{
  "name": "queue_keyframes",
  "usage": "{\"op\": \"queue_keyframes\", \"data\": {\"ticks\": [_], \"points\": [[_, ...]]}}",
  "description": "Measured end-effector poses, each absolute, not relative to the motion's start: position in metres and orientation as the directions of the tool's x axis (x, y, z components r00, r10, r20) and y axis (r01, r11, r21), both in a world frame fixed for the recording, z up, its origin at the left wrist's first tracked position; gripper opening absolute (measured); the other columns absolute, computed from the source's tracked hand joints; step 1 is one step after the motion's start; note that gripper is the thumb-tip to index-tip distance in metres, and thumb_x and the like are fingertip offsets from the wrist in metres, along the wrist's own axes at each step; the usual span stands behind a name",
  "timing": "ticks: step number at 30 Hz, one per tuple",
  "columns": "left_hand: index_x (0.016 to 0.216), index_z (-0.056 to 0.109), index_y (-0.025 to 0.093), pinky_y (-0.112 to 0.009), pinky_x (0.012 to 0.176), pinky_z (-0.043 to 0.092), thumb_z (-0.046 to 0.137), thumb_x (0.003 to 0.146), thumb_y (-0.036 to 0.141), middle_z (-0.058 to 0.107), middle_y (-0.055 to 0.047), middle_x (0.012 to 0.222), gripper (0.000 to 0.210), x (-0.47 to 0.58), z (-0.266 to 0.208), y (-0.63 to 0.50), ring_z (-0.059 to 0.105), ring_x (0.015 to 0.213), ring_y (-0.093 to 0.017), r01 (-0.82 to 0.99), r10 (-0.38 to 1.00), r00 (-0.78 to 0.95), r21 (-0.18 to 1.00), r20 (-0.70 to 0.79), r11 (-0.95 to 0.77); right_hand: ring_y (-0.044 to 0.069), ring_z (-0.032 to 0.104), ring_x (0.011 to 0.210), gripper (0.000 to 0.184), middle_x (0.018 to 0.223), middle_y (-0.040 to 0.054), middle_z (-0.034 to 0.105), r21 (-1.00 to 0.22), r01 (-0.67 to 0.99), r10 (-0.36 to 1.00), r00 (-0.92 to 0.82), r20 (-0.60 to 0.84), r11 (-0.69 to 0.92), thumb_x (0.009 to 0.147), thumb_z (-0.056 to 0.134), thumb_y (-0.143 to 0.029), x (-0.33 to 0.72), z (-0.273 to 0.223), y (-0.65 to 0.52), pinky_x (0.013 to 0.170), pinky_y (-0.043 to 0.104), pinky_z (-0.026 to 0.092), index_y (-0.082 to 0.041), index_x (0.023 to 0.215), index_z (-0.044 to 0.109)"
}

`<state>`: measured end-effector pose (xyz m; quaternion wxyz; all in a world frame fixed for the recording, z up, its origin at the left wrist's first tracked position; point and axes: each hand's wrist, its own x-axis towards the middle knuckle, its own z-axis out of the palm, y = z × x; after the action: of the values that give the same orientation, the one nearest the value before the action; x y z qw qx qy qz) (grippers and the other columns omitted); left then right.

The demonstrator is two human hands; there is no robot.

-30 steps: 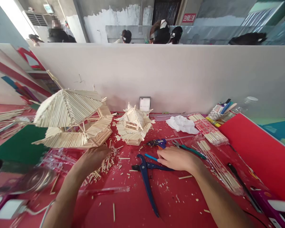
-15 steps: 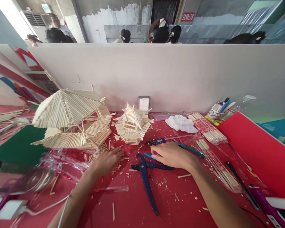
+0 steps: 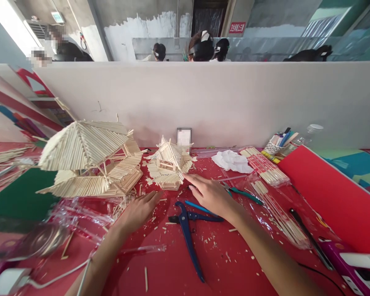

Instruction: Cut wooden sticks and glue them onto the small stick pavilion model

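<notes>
One small pavilion (image 3: pixel 170 156) stands just beyond left hand (image 3: pixel 142 209) and right hand (image 3: pixel 210 195), both loosely uncurled, empty.

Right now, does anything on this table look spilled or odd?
Yes: loose stick scraps lie scattered over the red tabletop around the blue cutter, rather than gathered up. A crumpled white tissue or cloth near the wrapped sticks also looks untidy. The small stick pavilion shows no clear damage.

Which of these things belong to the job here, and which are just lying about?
Probably part of the job:
small stick pavilion, at the right hand's fingertips
larger stick pavilion
blue cutter
wrapped sticks

Apparently just lying about:
crumpled white tissue
clear plastic wrappers
cup of pens
</notes>
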<state>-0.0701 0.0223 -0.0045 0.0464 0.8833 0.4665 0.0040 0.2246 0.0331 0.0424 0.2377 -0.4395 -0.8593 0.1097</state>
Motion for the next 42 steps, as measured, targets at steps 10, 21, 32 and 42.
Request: {"op": "queue_keyframes", "data": {"ticks": [10,21,32,42], "points": [[0.149,0.044,0.017,-0.035,0.074,0.058,0.031,0.108,0.024,0.064,-0.018,0.14,0.044,-0.071,-0.024,0.03,0.076,0.096,-0.028,0.922,0.927,0.372,0.097,0.058,-0.376,0.026,0.063,0.131,0.06,0.153,0.0089,0.055,-0.443,0.645,0.78,-0.553,0.292,0.623,0.1,0.046,-0.014,0.205,0.041,0.02,0.105,0.042,0.059,-0.021,0.16,0.04],[0.115,0.061,0.019,-0.029,0.07,0.053,0.033,0.106,0.022,0.073,-0.011,0.105,0.03,-0.069,0.004,0.026,0.074,0.088,-0.024,0.916,0.919,0.389,0.08,0.068,-0.394,0.031,0.06,0.134,0.075,0.166,0.0095,0.034,-0.51,0.634,0.804,-0.545,0.238,0.581,0.1,0.048,-0.017,0.194,0.023,0.018,0.104,0.046,0.058,-0.029,0.167,0.016],[0.139,0.047,0.016,-0.035,0.079,0.056,0.038,0.089,0.003,0.074,-0.016,0.112,0.053,-0.079,0.0,0.025,0.074,0.095,-0.027,0.866,0.898,0.436,0.295,-0.051,-0.404,0.021,0.076,0.086,0.026,0.104,0.0055,0.081,-0.507,0.661,0.825,-0.517,0.227,0.554,0.1,0.051,-0.018,0.203,0.042,0.019,0.077,0.03,0.054,-0.023,0.115,0.073],[0.12,0.061,0.02,-0.03,0.072,0.052,0.036,0.104,0.024,0.074,-0.008,0.089,0.029,-0.073,0.005,0.021,0.072,0.081,-0.023,0.797,0.821,0.57,0.223,0.028,-0.561,0.019,0.075,0.081,0.02,0.093,0.0032,0.081,-0.498,0.645,0.805,-0.547,0.23,0.58,0.101,0.054,-0.02,0.196,0.029,0.017,0.073,0.026,0.048,-0.023,0.1,0.074]]}}
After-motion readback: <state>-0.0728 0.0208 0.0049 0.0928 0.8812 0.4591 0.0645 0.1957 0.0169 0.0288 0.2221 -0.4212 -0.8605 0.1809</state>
